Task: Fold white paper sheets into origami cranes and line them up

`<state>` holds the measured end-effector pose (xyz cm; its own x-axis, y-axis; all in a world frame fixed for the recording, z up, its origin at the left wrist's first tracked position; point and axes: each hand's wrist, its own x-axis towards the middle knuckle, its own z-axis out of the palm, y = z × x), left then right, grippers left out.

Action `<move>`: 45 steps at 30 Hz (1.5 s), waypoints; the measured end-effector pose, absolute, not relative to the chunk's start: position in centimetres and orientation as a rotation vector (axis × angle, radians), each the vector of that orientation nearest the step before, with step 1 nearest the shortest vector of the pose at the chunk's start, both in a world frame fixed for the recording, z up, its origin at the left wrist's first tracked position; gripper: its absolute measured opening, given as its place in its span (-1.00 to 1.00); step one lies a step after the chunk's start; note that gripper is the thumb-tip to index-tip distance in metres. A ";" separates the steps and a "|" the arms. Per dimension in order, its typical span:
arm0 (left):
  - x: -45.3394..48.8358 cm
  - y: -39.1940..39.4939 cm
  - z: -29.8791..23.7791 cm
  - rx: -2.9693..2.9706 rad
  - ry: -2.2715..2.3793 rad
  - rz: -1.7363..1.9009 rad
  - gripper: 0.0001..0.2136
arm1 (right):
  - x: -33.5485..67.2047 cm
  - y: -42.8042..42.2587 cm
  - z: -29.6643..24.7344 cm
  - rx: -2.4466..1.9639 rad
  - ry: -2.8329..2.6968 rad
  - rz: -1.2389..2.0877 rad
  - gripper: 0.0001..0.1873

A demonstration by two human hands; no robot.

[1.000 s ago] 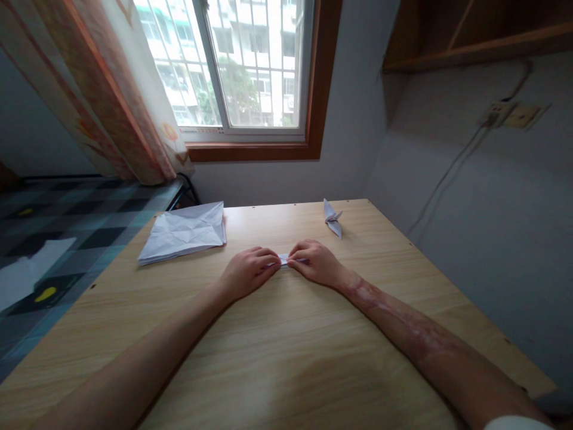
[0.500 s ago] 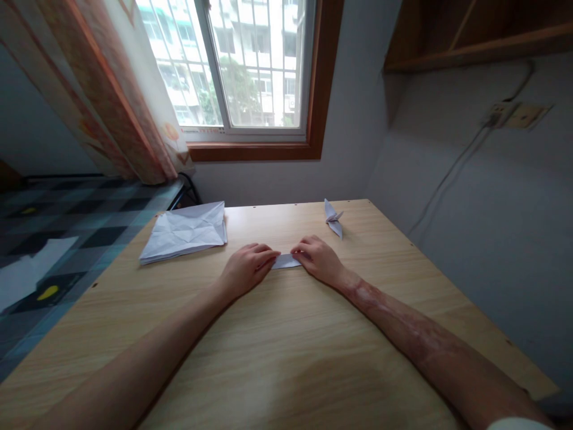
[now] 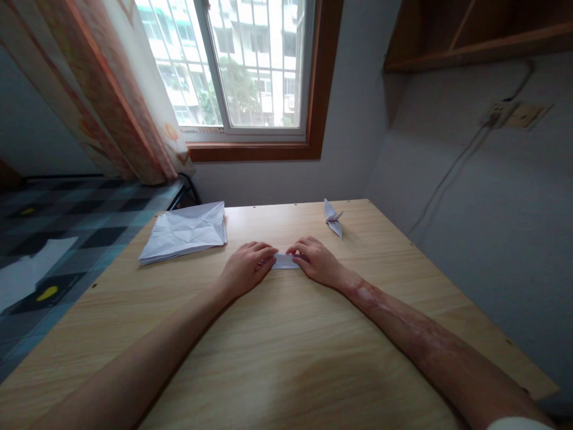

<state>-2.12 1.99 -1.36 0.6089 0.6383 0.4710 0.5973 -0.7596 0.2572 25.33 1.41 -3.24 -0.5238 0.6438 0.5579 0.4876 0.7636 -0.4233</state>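
Left hand (image 3: 247,266) and right hand (image 3: 319,261) pinch folded paper strip (image 3: 285,261) by opposite ends, nearer tabletop's (image 3: 268,346) far edge. Best: align edges, press evenly.

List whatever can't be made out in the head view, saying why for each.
In the head view:
- Ends of the paper strip: hidden by the left hand and right hand.
- Whether either hand pinches it: too small to tell.
- Sheet count in the paper stack: layers overlap.
- Top of the window: cut off by the upper edge.
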 end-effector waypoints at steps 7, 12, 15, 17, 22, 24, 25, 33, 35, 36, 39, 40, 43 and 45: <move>-2.0 1.7 -1.2 2.789 1.017 0.828 -0.82 | 25.3 1.0 -3.3 -0.831 -2.265 0.228 -0.77; -1.9 1.3 -1.0 2.631 1.035 1.068 -0.64 | 25.2 0.8 -3.1 -0.821 -2.224 0.207 -0.73; -2.1 1.5 -0.8 2.384 1.023 1.280 -0.48 | 25.0 0.7 -2.7 -0.816 -2.063 0.326 -0.70; -2.2 1.8 -0.8 2.200 1.035 1.369 -0.49 | 24.7 0.7 -2.6 -0.831 -1.909 0.448 -0.73; -0.8 1.5 -1.4 1.793 0.994 1.384 -0.58 | 23.6 1.4 -3.0 -0.782 -1.484 0.933 -0.69; 0.2 0.9 -1.7 1.687 0.903 1.326 -0.64 | 23.2 1.6 -3.3 -0.715 -1.388 1.126 -0.60; 0.6 0.5 -1.7 1.652 0.861 1.285 -0.66 | 23.0 1.6 -3.4 -0.699 -1.361 1.188 -0.55; 1.5 -0.8 -1.9 1.728 0.882 1.220 -0.75 | 22.1 0.4 -3.8 -0.653 -1.352 1.324 -0.51; 1.5 -0.8 -1.9 1.738 0.907 1.213 -0.77 | 22.1 0.3 -3.7 -0.641 -1.375 1.323 -0.55; 1.5 -0.9 -1.9 1.740 0.913 1.206 -0.77 | 22.1 0.3 -3.7 -0.640 -1.377 1.324 -0.56; 1.5 -1.1 -1.6 1.747 0.908 1.201 -0.77 | 22.3 0.5 -3.8 -0.661 -1.362 1.323 -0.58; 1.5 -1.1 -1.4 1.743 0.903 1.205 -0.77 | 22.3 0.5 -3.8 -0.675 -1.355 1.320 -0.57; 1.4 -1.3 -1.1 1.718 0.883 1.195 -0.73 | 22.2 0.4 -3.9 -0.716 -1.357 1.288 -0.56; 1.3 -1.3 -1.0 1.718 0.895 1.197 -0.72 | 22.2 0.3 -3.8 -0.730 -1.385 1.252 -0.56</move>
<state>1.35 -1.33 -1.04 0.2899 0.8889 0.3547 0.0887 -0.3940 0.9148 22.22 0.27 -3.83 -0.2319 0.9241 0.3038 -0.2090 0.2577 -0.9434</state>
